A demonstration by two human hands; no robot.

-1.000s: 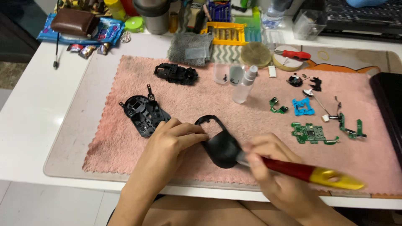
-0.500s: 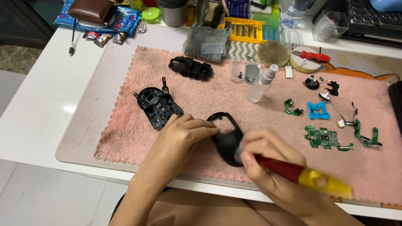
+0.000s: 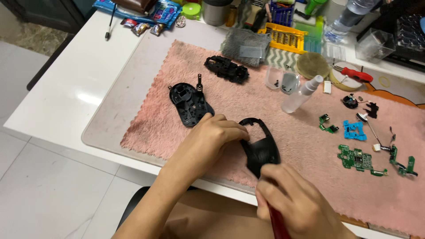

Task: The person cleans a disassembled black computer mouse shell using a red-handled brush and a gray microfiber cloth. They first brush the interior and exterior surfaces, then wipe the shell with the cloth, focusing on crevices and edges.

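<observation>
My left hand [image 3: 211,139] grips the left edge of a black curved plastic shell [image 3: 261,148], the top cover of a computer mouse, lying on a pink towel [image 3: 310,132]. My right hand [image 3: 295,201] is closed around a red-handled tool [image 3: 278,223], with its tip hidden against the shell's near end. A black mouse base [image 3: 191,102] lies just beyond my left hand. Another black inner frame [image 3: 226,69] sits further back.
Green circuit boards [image 3: 359,159], a blue plastic part [image 3: 355,131] and small black parts lie at the right. A clear spray bottle [image 3: 302,94], small clear cups [image 3: 282,81], a red screwdriver [image 3: 353,73], a yellow bit holder [image 3: 287,39] and a grey cloth [image 3: 246,45] line the back.
The view has swung so the towel sits further right and lower. My right hand has drawn nearer to me with the tool. My left hand keeps its hold on the shell.
</observation>
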